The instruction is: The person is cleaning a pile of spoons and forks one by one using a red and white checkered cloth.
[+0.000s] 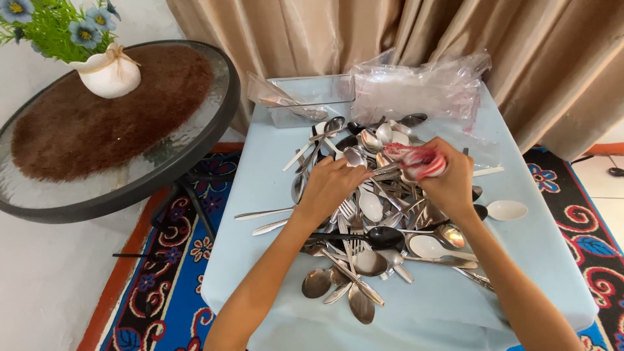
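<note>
Gripping a crumpled red-and-white cloth (417,160), the right hand (448,182) wrapped it around a silver metal utensil handle (385,170), which the left hand (331,185) pinched above the heap of steel spoons and forks (374,237) on the pale blue tablecloth-covered table (533,260).

The red-and-white cloth (419,161) hides the utensil end that the right hand (448,182) wraps; lower pile layers lie buried.

Home, prob. living rm: beige curtains (520,52) behind the hands, patterned rug (169,292) below on both sides, round glass side table (130,175) w/ flower vase (110,73) left of the left hand (331,185), cloth-covered table (260,195) under them.
</note>
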